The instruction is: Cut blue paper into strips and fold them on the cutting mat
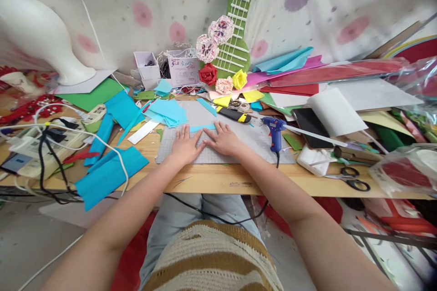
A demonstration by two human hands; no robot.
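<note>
Both hands lie flat on the grey cutting mat (266,148), thumbs close together. My left hand (186,147) has its fingers stretched out at the left end of a narrow light-blue paper strip (202,127). At the strip's other end rests my right hand (223,138), fingers spread, nothing grasped. Beyond the fingers lies another blue strip (206,107), set at a slant. A black and yellow utility knife (234,115) is just past my right hand. To the right, a blue hot glue gun (274,132) with a white glue stick lies across the mat.
Cut light-blue paper (167,112) and brighter blue crepe paper (111,170) lie left, near a power strip (54,150) with tangled cables. A green guitar-shaped piece (235,50) with paper flowers stands behind. Scissors (355,179) and a black phone (309,127) are at right.
</note>
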